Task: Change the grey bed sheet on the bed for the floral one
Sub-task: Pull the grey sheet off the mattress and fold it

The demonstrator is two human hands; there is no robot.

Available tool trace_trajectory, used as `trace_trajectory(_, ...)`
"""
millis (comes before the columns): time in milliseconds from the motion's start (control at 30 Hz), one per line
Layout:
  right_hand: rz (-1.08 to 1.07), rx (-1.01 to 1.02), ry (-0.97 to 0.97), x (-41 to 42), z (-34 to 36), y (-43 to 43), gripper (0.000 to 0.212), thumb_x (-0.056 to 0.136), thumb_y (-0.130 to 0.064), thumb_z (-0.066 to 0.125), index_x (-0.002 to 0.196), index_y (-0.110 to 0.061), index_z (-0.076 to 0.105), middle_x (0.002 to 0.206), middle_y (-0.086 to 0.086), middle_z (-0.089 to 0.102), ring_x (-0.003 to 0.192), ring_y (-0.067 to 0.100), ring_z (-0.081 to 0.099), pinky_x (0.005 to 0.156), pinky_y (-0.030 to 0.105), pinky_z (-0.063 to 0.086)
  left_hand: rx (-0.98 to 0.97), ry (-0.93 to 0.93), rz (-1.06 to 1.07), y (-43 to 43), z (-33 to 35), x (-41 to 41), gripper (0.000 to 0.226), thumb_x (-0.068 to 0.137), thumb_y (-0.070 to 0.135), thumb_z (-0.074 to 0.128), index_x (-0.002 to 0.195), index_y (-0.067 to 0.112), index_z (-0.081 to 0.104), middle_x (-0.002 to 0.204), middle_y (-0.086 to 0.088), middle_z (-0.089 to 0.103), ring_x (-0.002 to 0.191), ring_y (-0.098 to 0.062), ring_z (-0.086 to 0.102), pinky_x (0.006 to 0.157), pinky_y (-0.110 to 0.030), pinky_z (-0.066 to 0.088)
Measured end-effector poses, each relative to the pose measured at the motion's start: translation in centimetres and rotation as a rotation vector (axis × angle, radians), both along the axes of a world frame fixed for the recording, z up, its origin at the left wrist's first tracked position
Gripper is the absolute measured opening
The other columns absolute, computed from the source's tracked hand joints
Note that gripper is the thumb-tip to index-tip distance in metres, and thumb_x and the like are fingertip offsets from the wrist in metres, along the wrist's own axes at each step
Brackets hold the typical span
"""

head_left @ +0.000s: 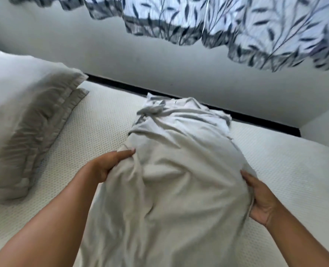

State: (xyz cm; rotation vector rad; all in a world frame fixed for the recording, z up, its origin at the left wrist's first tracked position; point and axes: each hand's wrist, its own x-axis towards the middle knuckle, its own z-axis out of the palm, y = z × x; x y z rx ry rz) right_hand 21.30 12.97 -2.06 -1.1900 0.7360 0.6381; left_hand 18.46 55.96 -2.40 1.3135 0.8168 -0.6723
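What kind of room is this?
Most likely a bedroom: a bare mattress with a bunched grey sheet on it, a pillow at the left, and a leaf-patterned curtain hanging above.

a bunched-up pale grey cotton bed sheet (179,170) lies heaped in the middle of the bare white textured mattress (102,116). the left hand (107,164) grips its left side, the right hand (262,199) its right edge. two frilled grey pillows (25,112) sit stacked at the left. white fabric with a dark leaf print (256,22) hangs by the far wall.
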Motion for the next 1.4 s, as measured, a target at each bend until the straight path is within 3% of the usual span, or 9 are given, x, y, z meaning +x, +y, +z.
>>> trace_trajectory(100, 0.010, 0.024, -0.035, -1.4, 4.0, -1.9, 0.044, 0.095, -0.033, 0.065, 0.129, -0.006, 0.067, 0.125, 0.018, 0.071, 0.118, 0.032, 0.066, 0.109, 0.046, 0.047, -0.046, -0.084, 0.078, 0.3, 4.6, -1.0, 0.073, 0.060, 0.035, 0.091, 0.120, 0.001, 0.068, 0.117, -0.020, 0.072, 0.100, -0.031, 0.073, 0.091, -0.041, 0.056)
trace_trajectory(200, 0.001, 0.048, -0.110, -2.6, 9.4, -3.8, 0.037, 0.098, -0.026, 0.061, 0.127, -0.003, 0.067, 0.125, 0.017, 0.071, 0.111, 0.027, 0.071, 0.089, 0.043, 0.060, -0.037, -0.133, 0.096, 0.2, 9.6, -2.5, 0.053, 0.080, 0.026, 0.077, 0.122, -0.003, 0.067, 0.120, -0.025, 0.069, 0.101, -0.036, 0.071, 0.093, -0.046, 0.055)
trace_trajectory(433, 0.058, -0.140, -0.295, -2.3, 20.8, -7.9, 0.040, 0.092, -0.033, 0.070, 0.117, -0.001, 0.072, 0.109, 0.017, 0.076, 0.098, 0.027, 0.073, 0.087, 0.036, 0.054, 0.216, -0.371, 0.102, -3.3, 21.8, -4.6, 0.082, 0.072, 0.040, 0.089, 0.127, -0.009, 0.054, 0.116, -0.028, 0.068, 0.099, -0.038, 0.071, 0.081, -0.048, 0.060)
trace_trajectory(567, -0.025, -0.135, -0.539, -1.6, 29.5, -10.7, 0.042, 0.088, -0.039, 0.071, 0.114, -0.007, 0.071, 0.106, 0.011, 0.077, 0.092, 0.022, 0.075, 0.077, 0.038, 0.062, 0.235, -0.639, 0.243, -6.8, 31.0, -5.7, 0.030, 0.093, 0.034, 0.067, 0.090, 0.006, 0.075, 0.089, -0.014, 0.075, 0.068, -0.016, 0.072, 0.057, -0.029, 0.060)
trace_trajectory(700, -0.025, -0.171, -0.640, -1.7, 37.4, -15.0, 0.056, 0.086, -0.050, 0.076, 0.121, -0.008, 0.064, 0.112, 0.011, 0.075, 0.098, 0.029, 0.072, 0.086, 0.049, 0.060, 0.366, -0.777, 0.159, -11.4, 39.8, -6.8, 0.029, 0.091, 0.034, 0.069, 0.094, 0.006, 0.072, 0.099, -0.017, 0.071, 0.077, -0.026, 0.068, 0.066, -0.034, 0.062)
trace_trajectory(867, -0.046, -0.168, -0.788, -2.2, 44.9, -19.1, 0.033, 0.093, -0.037, 0.072, 0.112, -0.011, 0.067, 0.107, 0.006, 0.074, 0.089, 0.019, 0.074, 0.077, 0.036, 0.061, 0.320, -0.925, 0.196, -16.3, 47.7, -8.8, 0.033, 0.094, 0.036, 0.063, 0.107, 0.008, 0.073, 0.098, -0.007, 0.075, 0.081, -0.017, 0.071, 0.076, -0.032, 0.061)
trace_trajectory(967, -0.006, -0.223, -0.781, -2.3, 46.5, -21.5, 0.062, 0.091, -0.035, 0.075, 0.136, 0.001, 0.052, 0.113, 0.013, 0.071, 0.092, 0.025, 0.072, 0.086, 0.044, 0.059, 0.387, -0.882, 0.169, -17.7, 49.0, -9.4, 0.052, 0.093, 0.032, 0.069, 0.127, -0.006, 0.062, 0.124, -0.023, 0.066, 0.090, -0.024, 0.068, 0.077, -0.034, 0.061)
trace_trajectory(1167, 0.149, -0.080, -0.525, -2.8, 45.7, -25.6, 0.034, 0.100, -0.022, 0.063, 0.128, -0.002, 0.065, 0.109, 0.017, 0.074, 0.084, 0.025, 0.073, 0.068, 0.043, 0.063, 0.406, -0.721, 0.113, -21.8, 47.9, -11.6, 0.027, 0.092, 0.030, 0.069, 0.107, 0.007, 0.070, 0.126, -0.022, 0.066, 0.104, -0.031, 0.066, 0.097, -0.050, 0.053)
trace_trajectory(1400, 0.126, 0.215, -0.553, -5.4, 45.2, -29.4, 0.047, 0.082, -0.001, 0.072, 0.127, 0.008, 0.062, 0.114, 0.021, 0.072, 0.092, 0.023, 0.075, 0.075, 0.036, 0.064, 0.131, -0.921, -0.104, -24.4, 45.7, -13.8, 0.065, 0.077, 0.010, 0.084, 0.136, 0.011, 0.058, 0.135, -0.020, 0.061, 0.120, -0.034, 0.061, 0.102, -0.055, 0.048)
